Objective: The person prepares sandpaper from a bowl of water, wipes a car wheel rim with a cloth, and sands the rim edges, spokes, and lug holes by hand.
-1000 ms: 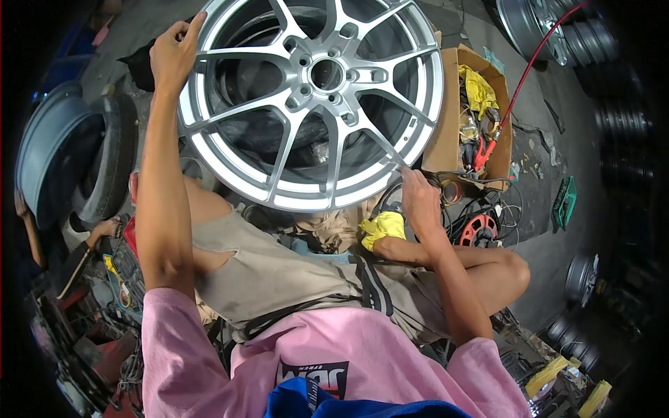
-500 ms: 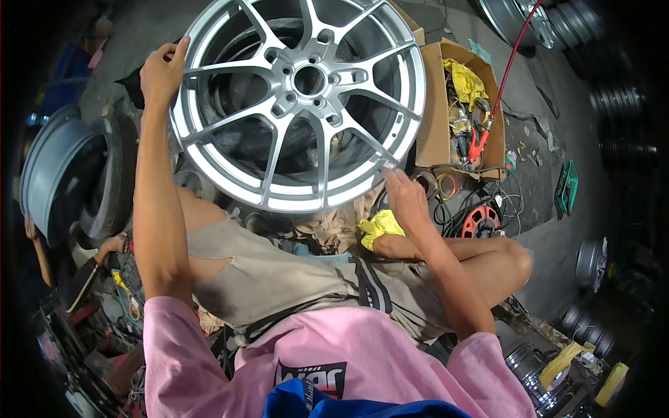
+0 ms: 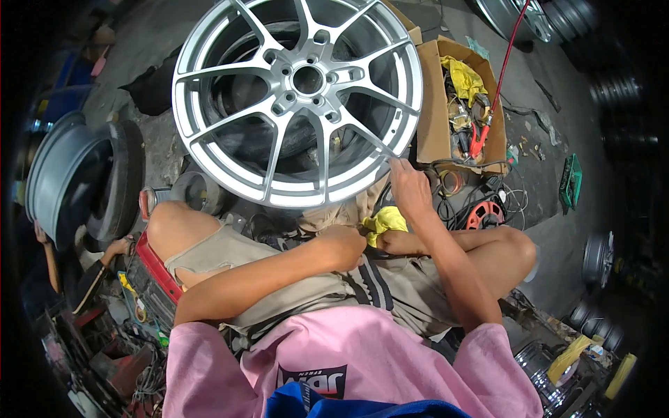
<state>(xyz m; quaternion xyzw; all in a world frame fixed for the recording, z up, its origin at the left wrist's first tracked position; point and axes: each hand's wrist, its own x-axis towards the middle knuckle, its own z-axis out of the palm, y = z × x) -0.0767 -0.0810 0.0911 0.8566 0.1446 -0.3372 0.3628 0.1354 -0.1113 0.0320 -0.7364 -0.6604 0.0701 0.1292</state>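
A silver multi-spoke alloy wheel (image 3: 289, 104) lies face up in front of me, over a dark tire (image 3: 268, 136). My right hand (image 3: 410, 187) is at its lower right edge, fingers pressed together with the tips against the rim where a spoke ends. Anything small in those fingers is hidden. My left hand (image 3: 346, 247) is above my lap, off the wheel, its fingers curled and mostly turned from view. Just right of it, a crumpled yellow cloth (image 3: 385, 221) lies by my foot. Brown crumpled cloth or paper (image 3: 334, 214) sits below the wheel.
A cardboard box (image 3: 433, 115) of tools and yellow cloth stands right of the wheel, with a red hose (image 3: 512, 59) above it. Cables surround a red reel (image 3: 484, 214). Another wheel (image 3: 59, 171) and tire (image 3: 120, 181) stand left, near another person's hand (image 3: 120, 246).
My left hand has left the wheel's upper left edge and come down to my lap beside the yellow cloth. My right hand stays at the lower right rim. The wheel has barely shifted.
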